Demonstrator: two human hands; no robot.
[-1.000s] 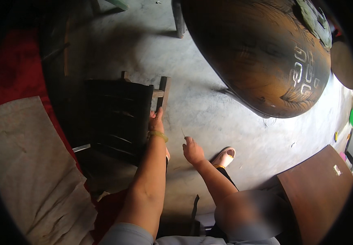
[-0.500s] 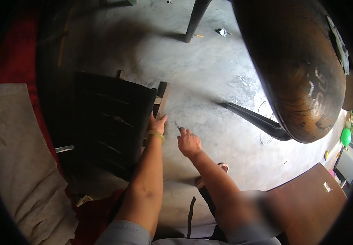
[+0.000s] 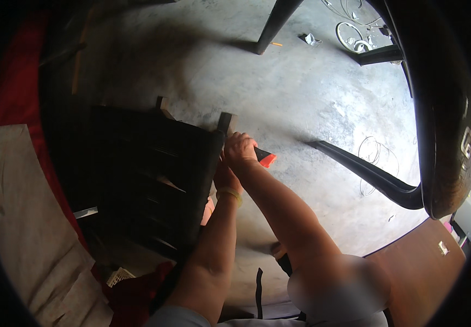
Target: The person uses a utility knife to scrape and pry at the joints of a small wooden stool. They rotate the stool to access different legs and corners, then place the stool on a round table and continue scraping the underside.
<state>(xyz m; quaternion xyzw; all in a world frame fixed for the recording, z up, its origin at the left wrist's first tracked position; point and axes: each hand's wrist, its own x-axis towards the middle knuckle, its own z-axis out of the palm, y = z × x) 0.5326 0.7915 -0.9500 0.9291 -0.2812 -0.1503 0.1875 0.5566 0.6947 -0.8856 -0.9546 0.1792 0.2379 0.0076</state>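
Right hand (image 3: 242, 148) grips red-and-black handle (image 3: 268, 159); left hand (image 3: 226, 176) closure cannot be determined. Slippage beside wooden post (image 3: 228, 122) may injure the adjacent left hand.

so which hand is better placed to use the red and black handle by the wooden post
Right, most likely: the right hand grips the red and black handle, close to the wooden post. The left hand sits lower, partly hidden, beside the dark slatted panel.
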